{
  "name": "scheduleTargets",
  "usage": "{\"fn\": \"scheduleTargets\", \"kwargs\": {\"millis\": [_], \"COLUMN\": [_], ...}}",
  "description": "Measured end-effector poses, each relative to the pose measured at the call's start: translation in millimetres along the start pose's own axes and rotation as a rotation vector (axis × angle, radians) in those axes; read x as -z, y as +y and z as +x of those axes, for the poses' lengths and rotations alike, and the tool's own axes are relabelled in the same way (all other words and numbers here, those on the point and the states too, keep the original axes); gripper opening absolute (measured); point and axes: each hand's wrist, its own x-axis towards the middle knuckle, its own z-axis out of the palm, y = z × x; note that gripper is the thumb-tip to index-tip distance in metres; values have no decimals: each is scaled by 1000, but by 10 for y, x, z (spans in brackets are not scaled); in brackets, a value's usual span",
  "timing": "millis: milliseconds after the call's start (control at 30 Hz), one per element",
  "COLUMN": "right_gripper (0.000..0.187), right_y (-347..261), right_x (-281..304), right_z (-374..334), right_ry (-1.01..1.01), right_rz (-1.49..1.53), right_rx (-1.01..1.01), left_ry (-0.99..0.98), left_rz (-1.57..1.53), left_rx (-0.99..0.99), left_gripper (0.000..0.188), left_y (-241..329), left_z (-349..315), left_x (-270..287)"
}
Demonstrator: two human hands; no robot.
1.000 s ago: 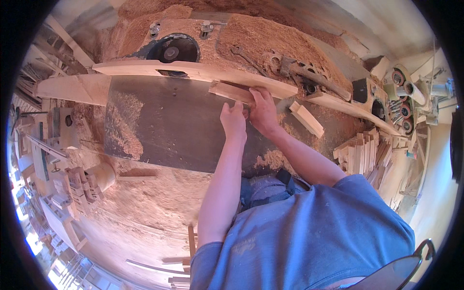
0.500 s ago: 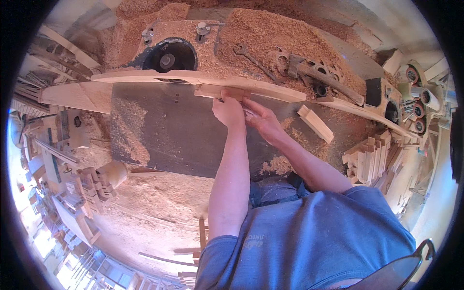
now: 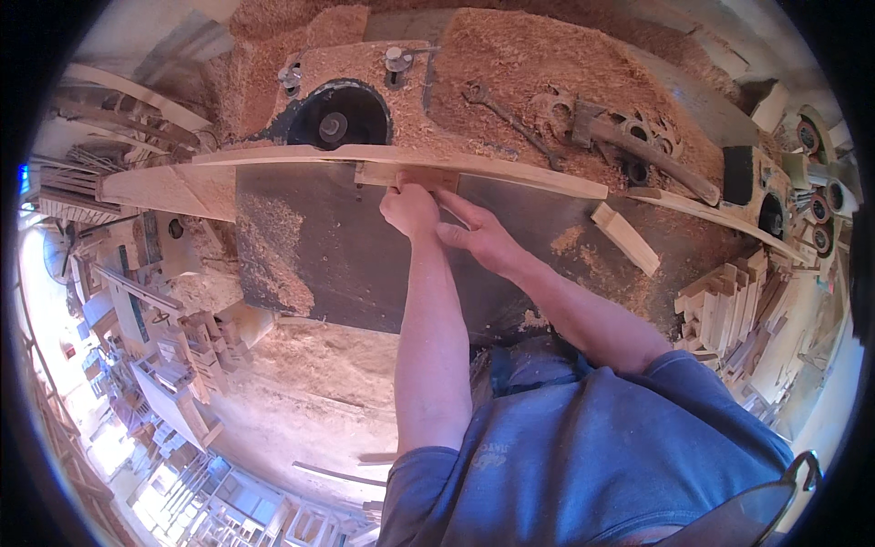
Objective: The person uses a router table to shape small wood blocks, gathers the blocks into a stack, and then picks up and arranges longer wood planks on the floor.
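A short wooden block [image 3: 375,173] lies flat against a long, pale wooden fence strip [image 3: 524,176] on a dark machine table [image 3: 346,264]. My left hand [image 3: 412,211] is closed on this block, its fingers over the near side and top. Close beside it on the right, my right hand [image 3: 481,239] has its fingers stretched toward the block's right part and its thumb spread apart. Whether those fingertips press the block is hard to see. Behind the fence, left of the hands, sits a round dark cutter housing [image 3: 339,118].
Wood shavings cover the area behind the fence, where a wrench [image 3: 510,123] and a hammer [image 3: 647,150] lie. A loose wooden piece [image 3: 625,239] rests right of my hands. Stacked wood pieces [image 3: 725,305] stand at the right. A wide board [image 3: 169,191] extends left.
The block and both hands have slid left along the fence, nearer the cutter housing. My right thumb has spread away from its fingers. The whole view has shifted a little.
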Motion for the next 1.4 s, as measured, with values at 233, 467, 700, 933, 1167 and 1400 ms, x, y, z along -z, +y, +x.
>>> {"fn": "scheduleTargets", "kwargs": {"millis": [233,467,700,933,1167,1400], "right_gripper": [84,86,84,86,87,81], "right_y": [6,15,-57,-2,34,-58], "right_x": [-103,-243,-440,-588,-776,-893], "right_z": [60,198,328,470,596,787], "right_ry": [49,66,44,64,83,113], "right_rz": [-84,-99,-105,-189,-198,-189], "right_rx": [-19,-3,-25,-25,-3,-3], "left_ry": [-14,-18,-8,-48,-47,-67], "left_rz": [-15,-67,-84,-72,-106,-35], "left_rx": [-31,0,3,31,49,95], "left_gripper": [39,37,36,36,36,33], "left_y": [21,81,165,278,285,152], "left_z": [111,250,433,581,729,1170], "left_x": [56,118,270,358,482,470]}}
